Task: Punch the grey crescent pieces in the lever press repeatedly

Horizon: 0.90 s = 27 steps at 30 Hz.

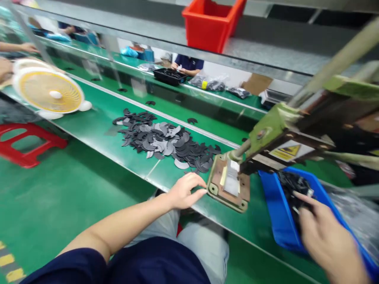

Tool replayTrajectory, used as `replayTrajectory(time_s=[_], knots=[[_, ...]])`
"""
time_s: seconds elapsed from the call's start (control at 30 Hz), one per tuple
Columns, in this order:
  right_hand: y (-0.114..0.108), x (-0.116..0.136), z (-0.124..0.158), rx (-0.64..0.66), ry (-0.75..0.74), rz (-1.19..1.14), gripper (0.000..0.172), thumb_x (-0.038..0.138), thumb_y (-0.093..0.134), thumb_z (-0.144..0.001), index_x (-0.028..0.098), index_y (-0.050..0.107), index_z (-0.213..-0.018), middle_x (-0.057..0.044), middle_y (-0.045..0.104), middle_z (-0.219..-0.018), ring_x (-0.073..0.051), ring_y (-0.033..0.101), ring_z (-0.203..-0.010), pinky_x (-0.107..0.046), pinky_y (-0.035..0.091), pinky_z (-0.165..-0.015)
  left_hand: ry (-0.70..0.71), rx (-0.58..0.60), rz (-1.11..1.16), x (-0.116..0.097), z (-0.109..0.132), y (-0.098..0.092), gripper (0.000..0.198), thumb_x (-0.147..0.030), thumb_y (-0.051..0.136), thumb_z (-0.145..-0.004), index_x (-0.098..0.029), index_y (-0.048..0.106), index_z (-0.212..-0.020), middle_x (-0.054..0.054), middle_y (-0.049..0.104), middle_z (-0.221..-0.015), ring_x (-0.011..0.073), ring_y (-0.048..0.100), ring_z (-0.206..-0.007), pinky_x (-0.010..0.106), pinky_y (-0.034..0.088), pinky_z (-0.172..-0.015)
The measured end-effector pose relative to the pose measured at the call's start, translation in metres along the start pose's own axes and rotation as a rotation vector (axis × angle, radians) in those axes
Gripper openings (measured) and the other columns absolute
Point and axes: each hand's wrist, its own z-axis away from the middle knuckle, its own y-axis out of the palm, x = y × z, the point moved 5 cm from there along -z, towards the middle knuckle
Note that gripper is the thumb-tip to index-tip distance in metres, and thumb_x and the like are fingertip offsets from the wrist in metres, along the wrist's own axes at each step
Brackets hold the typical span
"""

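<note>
My left hand [188, 191] is at the table's front edge, its thumb and fingers apart with nothing visible between them. Its fingertips are beside the base plate [213, 189] of a green press [263, 130]. On that base lies a small fixture with a pale grey strip [231, 181]. My right hand [321, 227], blurred, reaches over a blue bin [274, 213] holding black parts [293, 183]; its index finger is stretched out and its other fingers are partly hidden. A pile of dark grey crescent-shaped pieces [166, 140] spreads over the table left of the press.
A white-and-yellow fan [51, 92] stands on the table at the left, above a red stool [29, 144]. A red bin [207, 27] sits on the overhead shelf. Black pieces [192, 120] lie along the green belt. Across it, a person handles items at a black tray [168, 79].
</note>
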Motion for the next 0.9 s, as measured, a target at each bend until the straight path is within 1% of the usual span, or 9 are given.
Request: replayTrajectory(time_s=[0.07,0.13,0.2,0.27,0.4,0.53,0.7,0.8,0.9], knots=[[0.018,0.074,0.021,0.090,-0.109,-0.089,0.046,0.046,0.043,-0.103,0.033,0.049,-0.147,-0.017,0.072,-0.116,-0.033,0.075,-0.096,-0.057,0.063,-0.081,-0.015,0.004,0.061,-0.013,0.003,0.003,0.024,-0.027,0.069,-0.098,-0.020,0.068,-0.121,0.011,0.075,-0.112,0.0228,0.069,-0.106,0.041,0.056,-0.095],[0.050,0.129,0.037,0.247,-0.223,-0.199,0.051,0.037,0.041,-0.105,0.026,0.037,-0.155,-0.013,0.073,-0.112,-0.028,0.075,-0.103,-0.049,0.065,-0.086,-0.026,0.056,0.108,-0.025,0.004,0.008,0.036,-0.027,0.072,-0.096,-0.020,0.066,-0.131,0.012,0.073,-0.117,0.0235,0.069,-0.108,0.041,0.057,-0.095],[0.080,0.162,0.051,0.391,-0.302,-0.281,0.060,0.031,0.042,-0.106,0.022,0.024,-0.162,-0.013,0.074,-0.116,-0.026,0.074,-0.107,-0.047,0.065,-0.093,-0.016,0.127,0.138,-0.033,0.006,0.014,0.046,-0.026,0.074,-0.095,-0.021,0.062,-0.139,0.013,0.072,-0.120,0.0236,0.068,-0.109,0.041,0.057,-0.095],[0.098,0.178,0.062,0.473,-0.367,-0.355,0.068,0.027,0.041,-0.106,0.019,0.011,-0.166,-0.015,0.074,-0.122,-0.028,0.073,-0.113,-0.050,0.063,-0.097,-0.001,0.172,0.157,-0.036,0.010,0.018,0.050,-0.024,0.074,-0.094,-0.022,0.061,-0.143,0.012,0.072,-0.120,0.0229,0.068,-0.108,0.040,0.058,-0.094],[0.108,0.185,0.073,0.511,-0.396,-0.435,0.074,0.022,0.042,-0.105,0.021,0.003,-0.168,-0.015,0.072,-0.130,-0.031,0.070,-0.120,-0.055,0.061,-0.100,-0.018,0.170,0.163,-0.031,0.021,0.019,0.036,-0.018,0.074,-0.095,-0.023,0.070,-0.130,0.008,0.075,-0.108,0.0192,0.069,-0.099,0.036,0.059,-0.087],[0.109,0.182,0.077,0.468,-0.358,-0.476,0.071,0.024,0.049,-0.104,0.023,0.013,-0.166,-0.010,0.076,-0.121,-0.027,0.073,-0.110,-0.050,0.061,-0.096,-0.050,0.167,0.164,-0.026,0.031,0.018,0.028,-0.015,0.074,-0.094,-0.022,0.074,-0.121,0.008,0.075,-0.104,0.0170,0.070,-0.096,0.033,0.059,-0.086],[0.108,0.172,0.083,0.239,-0.317,-0.474,0.034,0.027,0.060,-0.102,0.024,0.050,-0.134,-0.005,0.077,-0.103,-0.020,0.073,-0.089,-0.040,0.060,-0.083,-0.078,0.144,0.141,-0.024,0.032,0.015,0.023,-0.019,0.073,-0.096,-0.022,0.075,-0.118,0.007,0.076,-0.101,0.0173,0.071,-0.094,0.033,0.060,-0.084],[0.109,0.169,0.087,0.154,-0.328,-0.469,0.018,0.026,0.064,-0.100,0.024,0.057,-0.116,-0.003,0.075,-0.095,-0.019,0.070,-0.081,-0.036,0.057,-0.075,-0.090,0.160,0.132,-0.023,0.032,0.015,0.021,-0.021,0.072,-0.097,-0.023,0.075,-0.118,0.007,0.076,-0.101,0.0179,0.072,-0.094,0.034,0.060,-0.084],[0.110,0.168,0.089,0.131,-0.340,-0.489,0.014,0.023,0.063,-0.099,0.024,0.058,-0.113,-0.003,0.075,-0.095,-0.018,0.069,-0.080,-0.035,0.055,-0.074,-0.098,0.168,0.136,-0.023,0.034,0.015,0.021,-0.022,0.072,-0.097,-0.023,0.075,-0.118,0.007,0.077,-0.102,0.0185,0.072,-0.095,0.035,0.060,-0.084]])
